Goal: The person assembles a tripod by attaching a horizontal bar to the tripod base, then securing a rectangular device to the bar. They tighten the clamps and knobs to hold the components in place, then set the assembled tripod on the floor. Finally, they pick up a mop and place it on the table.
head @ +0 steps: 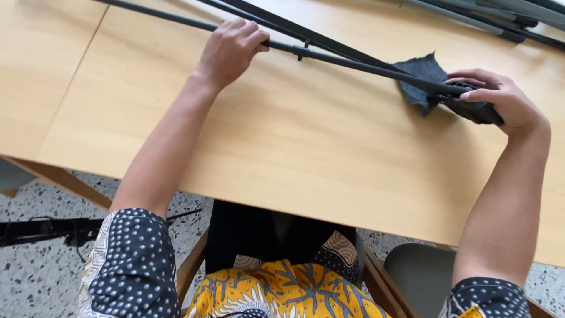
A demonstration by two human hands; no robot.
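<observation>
Patterned cloth in yellow and dark dotted print [282, 291] fills the bottom of the view at 6 o'clock, with a wooden chair frame [194, 265] beneath it and speckled floor [35, 277] on either side. Above it spreads the pale wooden worktop [294, 153]. A long black rod [353, 63] lies slantwise across the far part of the worktop, running from about 11 o'clock down to 3 o'clock. The left hand [231, 50] sits at 12 o'clock with its grip curled over the rod, fingers wrapped on the far side and the rod passing under the palm. The right hand [500, 100] is at 3 o'clock, its grip closed around a dark grey cloth [421, 76] bunched about the rod's lower end; a loose flap of the cloth spreads onto the worktop just toward 9 o'clock from the fingers. More dark rods [494, 20] lie at 1 o'clock, well apart from both hands. A black folded stand [41, 229] rests on the floor at 8 o'clock.
</observation>
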